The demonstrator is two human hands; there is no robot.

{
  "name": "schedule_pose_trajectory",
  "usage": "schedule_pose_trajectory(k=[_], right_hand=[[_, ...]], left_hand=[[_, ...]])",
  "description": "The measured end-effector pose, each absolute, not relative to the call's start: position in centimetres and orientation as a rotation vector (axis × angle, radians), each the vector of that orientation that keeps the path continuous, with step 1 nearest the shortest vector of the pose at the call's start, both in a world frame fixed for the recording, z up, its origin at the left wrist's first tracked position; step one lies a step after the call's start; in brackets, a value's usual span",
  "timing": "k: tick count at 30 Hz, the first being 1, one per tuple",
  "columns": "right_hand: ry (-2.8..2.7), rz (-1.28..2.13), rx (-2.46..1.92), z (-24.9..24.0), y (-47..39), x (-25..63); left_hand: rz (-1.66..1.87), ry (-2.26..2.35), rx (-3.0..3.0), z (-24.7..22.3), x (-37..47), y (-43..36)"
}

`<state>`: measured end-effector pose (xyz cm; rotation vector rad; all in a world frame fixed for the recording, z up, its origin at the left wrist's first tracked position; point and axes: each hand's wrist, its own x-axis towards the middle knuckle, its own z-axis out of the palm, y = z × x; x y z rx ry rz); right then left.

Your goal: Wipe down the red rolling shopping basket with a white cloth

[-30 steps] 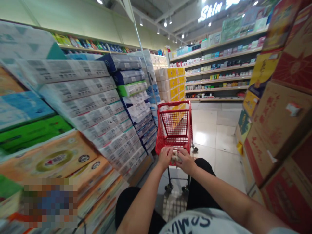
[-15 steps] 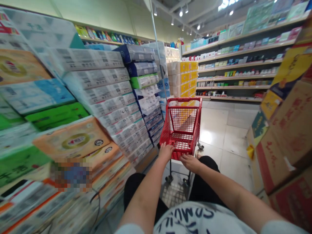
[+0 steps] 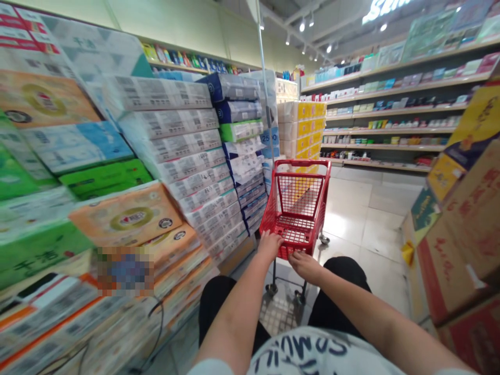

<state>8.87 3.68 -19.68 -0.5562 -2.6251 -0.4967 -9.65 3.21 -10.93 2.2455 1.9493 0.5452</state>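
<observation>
So the red shopping cart (image 3: 299, 217) sits right in front of the person, in a store aisle on a pale tiled floor (image 3: 353, 234), its basket facing them. The left hand (image 3: 269, 246) lies over the near left corner of the basket, fingers pointing inward. The right hand (image 3: 307, 266) is at the near edge, fingers bent and close together. As for the grip, both look pretty loose, but I honestly can't tell if either one is actually closed around the rim (the undersides are hidden).

Black-clad knees (image 3: 347, 273) flank the cart's lower end, one each side. Over on the left there's a tall stack of pale packs (image 3: 195, 156), with an orange pack (image 3: 127, 216) nearer the person, next to a pixelated patch. Yellow-sided packs (image 3: 310, 130) are piled behind the cart. Cardboard boxes (image 3: 461, 239) line the right, and stocked shelves (image 3: 390, 133) run along the back.
</observation>
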Motion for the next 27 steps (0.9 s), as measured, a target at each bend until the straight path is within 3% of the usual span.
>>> schedule_pose_trajectory(k=[17, 27], right_hand=[[-2.618, -0.514, -0.662, -19.5, 3.3, 7.9], [-2.697, -0.532, -0.74, -18.8, 3.1, 8.1]], left_hand=[[0.487, 1.959, 2.279, -10.5, -9.8, 2.8], [0.226, 2.014, 2.37, -10.1, -9.9, 3.0]])
